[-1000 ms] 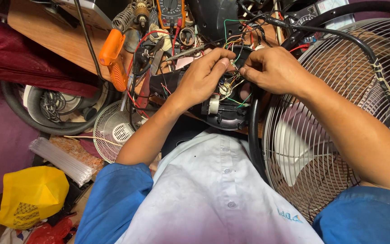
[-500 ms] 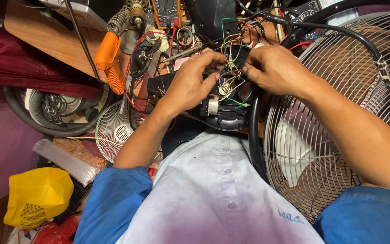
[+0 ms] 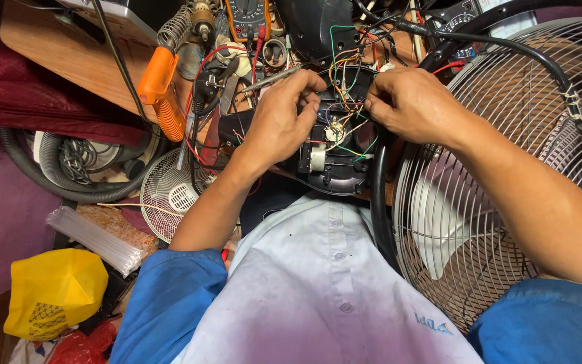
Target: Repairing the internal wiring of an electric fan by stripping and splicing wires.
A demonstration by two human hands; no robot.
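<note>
At the near edge of the wooden bench (image 3: 69,64): black fan motor housing (image 3: 331,162), coloured wires (image 3: 345,87) exposed. Left hand (image 3: 281,118) on its left side, fingers pinching a thin metal probe (image 3: 271,79). Right hand (image 3: 412,104) at its upper right, fingertips closed among wires. Fan grille (image 3: 506,195) right of housing.

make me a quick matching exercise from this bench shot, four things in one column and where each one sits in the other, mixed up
Things:
1. left hand
2. orange-handled tool
3. yellow bag
4. metal fan grille

Places:
A. low on the floor, far left
B. on the wired black housing
C. at the right, beside the right forearm
D. on the wooden bench, left of the hands

Pairs: 1-B, 2-D, 3-A, 4-C
</note>
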